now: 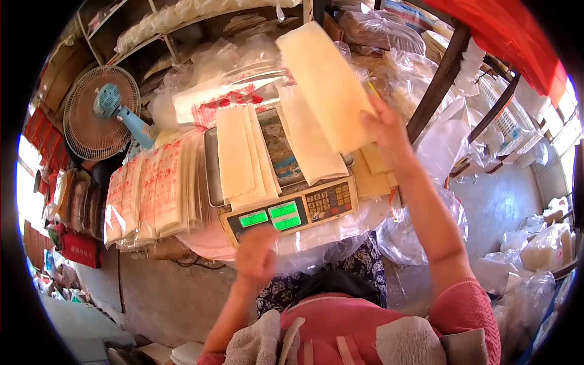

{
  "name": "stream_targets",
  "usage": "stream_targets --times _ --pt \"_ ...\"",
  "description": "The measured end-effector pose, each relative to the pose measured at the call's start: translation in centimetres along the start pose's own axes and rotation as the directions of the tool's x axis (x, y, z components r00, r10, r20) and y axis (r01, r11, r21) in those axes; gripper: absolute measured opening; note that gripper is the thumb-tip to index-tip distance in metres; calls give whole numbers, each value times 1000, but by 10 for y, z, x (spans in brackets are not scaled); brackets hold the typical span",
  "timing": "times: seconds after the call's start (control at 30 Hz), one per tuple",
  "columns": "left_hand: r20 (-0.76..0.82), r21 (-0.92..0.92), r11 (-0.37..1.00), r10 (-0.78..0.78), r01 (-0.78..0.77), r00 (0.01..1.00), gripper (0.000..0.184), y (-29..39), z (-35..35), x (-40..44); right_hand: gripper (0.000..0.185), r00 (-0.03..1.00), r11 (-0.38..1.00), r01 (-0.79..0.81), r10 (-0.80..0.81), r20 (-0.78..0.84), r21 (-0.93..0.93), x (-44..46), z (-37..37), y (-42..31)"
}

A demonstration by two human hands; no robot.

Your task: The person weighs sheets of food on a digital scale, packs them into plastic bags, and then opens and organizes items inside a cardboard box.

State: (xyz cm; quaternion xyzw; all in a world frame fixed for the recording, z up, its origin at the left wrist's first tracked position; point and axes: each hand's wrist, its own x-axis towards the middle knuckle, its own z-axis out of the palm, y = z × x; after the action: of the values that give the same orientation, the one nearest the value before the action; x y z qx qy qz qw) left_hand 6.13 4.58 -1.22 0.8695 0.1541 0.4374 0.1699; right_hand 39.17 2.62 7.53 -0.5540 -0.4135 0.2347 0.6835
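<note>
indoors, plastic-covered table [210,239], scale [293,214] under pale sheets [238,152], blue fan [109,102], shelves [140,47]

One head-worn, wide, round view looks forward and steeply down onto the nearby scale [292,214].

The held sheet [325,91] is pale yellow; the scale [302,207] has glowing green displays [253,218]. Red lettering marks the pale packets [161,188] at left. The fan [110,100] is light blue, the shirt [353,316] pink, the trousers [277,293] dark with white flowers.

Side glare, blurred left hand [256,255]
</note>
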Motion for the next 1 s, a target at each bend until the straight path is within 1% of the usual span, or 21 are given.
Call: stream_targets --times 0.03,0.1,0.2,0.3,0.33,0.37,0.4,0.43,0.5,0.57,0.67,0.77,0.87,0.97,1.0 --pt "43 2 999 45 -46 998 27 5 11 -13 40 997 993 -73 71 25 95 -5 11 11" --pt "236 -56 996 83 -71 968 28 13 26 -38 38 975 936 -219 201 93 277 -11 27 51" --pt "370 -168 984 0 67 929 23 8 44 -91 38 906 901 -423 416 82 100 -21 32 81" --pt "449 -143 967 -127 212 884 21 6 41 -123 39 946 946 -323 323 -8 26 -26 36 66" --pt "456 -109 960 -184 259 871 19 7 38 -131 39 980 969 -198 192 -55 -147 -26 29 70" --pt "444 -100 951 -219 291 869 19 5 36 -141 39 996 944 -73 51 -74 -321 -22 18 77" --pt "431 -91 941 -258 326 864 19 2 36 -153 39 994 872 44 -87 -65 -487 -23 7 81" --pt "420 -83 928 -299 364 857 19 -1 36 -166 38 992 871 50 -99 -74 -488 -28 1 64" --pt "321 -130 883 -393 451 862 20 -2 41 -181 38 989 868 54 -115 -96 -493 -43 -10 13" --pt "284 -108 895 -390 433 876 20 0 47 -182 37 971 890 120 -199 -137 -440 -45 -33 12" --pt "262 -6 925 -366 381 893 18 2 59 -177 34 979 933 49 -116 -167 -356 -55 -57 13" --pt "242 58 945 -326 322 914 16 -1 65 -170 28 993 928 -57 16 -115 -368 -78 -50 15" --pt "263 87 947 -321 309 910 16 -3 63 -168 24 994 953 -110 103 -39 -282 -94 -48 35" --pt "241 89 940 -340 329 909 15 -2 63 -172 23 982 942 -190 188 -36 -278 -94 -44 35" --pt "250 99 939 -344 329 905 15 -1 62 -171 22 982 944 -189 188 -31 -270 -90 -43 34"
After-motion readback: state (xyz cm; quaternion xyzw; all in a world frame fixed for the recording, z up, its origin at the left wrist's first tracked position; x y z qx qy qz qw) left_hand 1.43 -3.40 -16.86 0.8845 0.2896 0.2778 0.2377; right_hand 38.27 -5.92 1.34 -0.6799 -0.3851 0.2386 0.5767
